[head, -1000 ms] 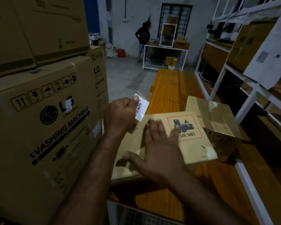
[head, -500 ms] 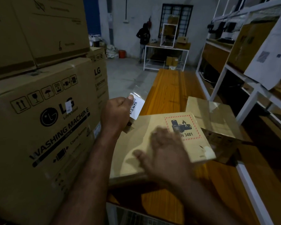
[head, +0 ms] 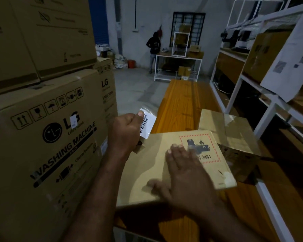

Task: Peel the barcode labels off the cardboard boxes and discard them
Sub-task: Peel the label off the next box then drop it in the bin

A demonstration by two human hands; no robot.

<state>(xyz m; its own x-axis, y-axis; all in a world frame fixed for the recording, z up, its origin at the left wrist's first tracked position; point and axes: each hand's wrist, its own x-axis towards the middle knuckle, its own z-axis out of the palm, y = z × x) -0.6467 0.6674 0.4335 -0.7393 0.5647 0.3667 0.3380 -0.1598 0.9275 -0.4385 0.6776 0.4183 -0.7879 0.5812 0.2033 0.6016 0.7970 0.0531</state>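
Note:
My left hand [head: 125, 131] is closed on a white barcode label [head: 147, 125], held upright just above the far left corner of a flat cardboard box [head: 147, 165]. A scrap of brown tape hangs below that hand. The box lies on an orange wooden table [head: 182, 102] and carries a red-bordered battery hazard sticker [head: 205, 145]. My right hand [head: 185, 173] lies flat on the box lid, fingers spread, partly covering the sticker. A second, smaller cardboard box [head: 226, 130] sits behind the first one to the right.
Large washing machine cartons [head: 42, 137] are stacked close on the left, one with a small white label [head: 73, 119]. White metal shelving [head: 269, 105] with boxes runs along the right. A person [head: 154, 48] stands by a far white table across the concrete floor.
My left hand holds the peeled label about where it was. My right hand slid back toward me, then forward over the hazard sticker again. The flat box shifted slightly.

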